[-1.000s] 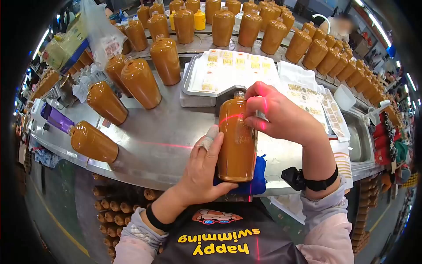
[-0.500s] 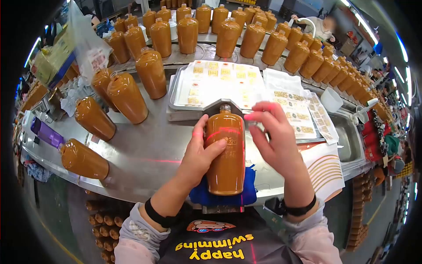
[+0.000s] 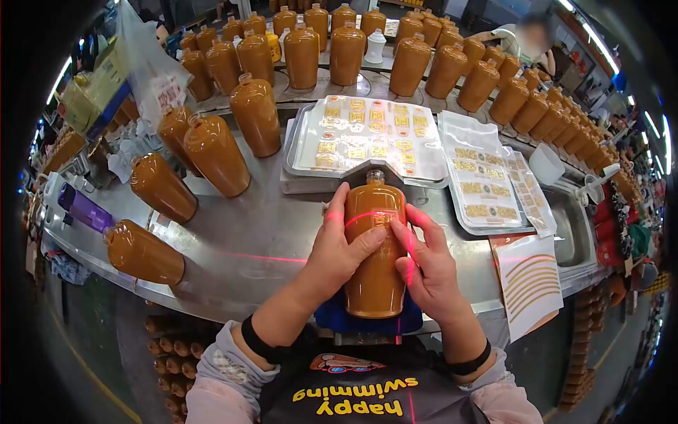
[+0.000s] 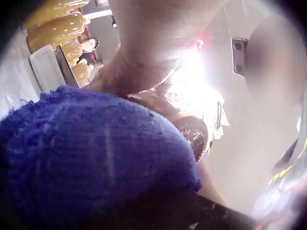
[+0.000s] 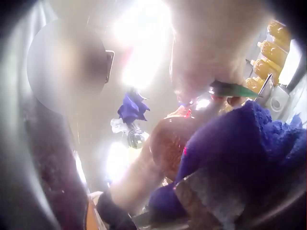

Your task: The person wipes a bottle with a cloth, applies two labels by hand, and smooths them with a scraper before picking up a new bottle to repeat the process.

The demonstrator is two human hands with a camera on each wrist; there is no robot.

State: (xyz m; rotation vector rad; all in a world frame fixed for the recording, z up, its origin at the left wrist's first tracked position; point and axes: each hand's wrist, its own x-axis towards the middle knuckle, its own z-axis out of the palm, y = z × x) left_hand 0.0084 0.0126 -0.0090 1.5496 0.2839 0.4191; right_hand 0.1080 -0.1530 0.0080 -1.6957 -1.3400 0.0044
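Observation:
A glossy brown bottle [image 3: 374,283] with a clear neck lies in front of the person, its neck in the notch of a metal rest and its base over a blue cloth [image 3: 335,316]. The left hand [image 3: 330,247] grips its left side, thumb across the front beside a small gold label [image 3: 382,219]. From the right, the right hand [image 3: 432,272] touches the bottle, one fingertip at the label's edge and the thumb lower down. A red laser line crosses the bottle's upper part. In the left wrist view the blue cloth [image 4: 100,148] hides much of the bottle.
Sheets of gold labels [image 3: 374,131] lie on a tray behind the bottle, with more label sheets [image 3: 480,177] to the right. Several brown bottles [image 3: 215,155] stand on the left. A row of bottles [image 3: 346,56] lines the far conveyor. A sink [image 3: 575,230] sits at right.
The right hand first worked over the bottle's upper right, drew back from it, and now touches its front. The left hand has moved up, its thumb now across the bottle's front.

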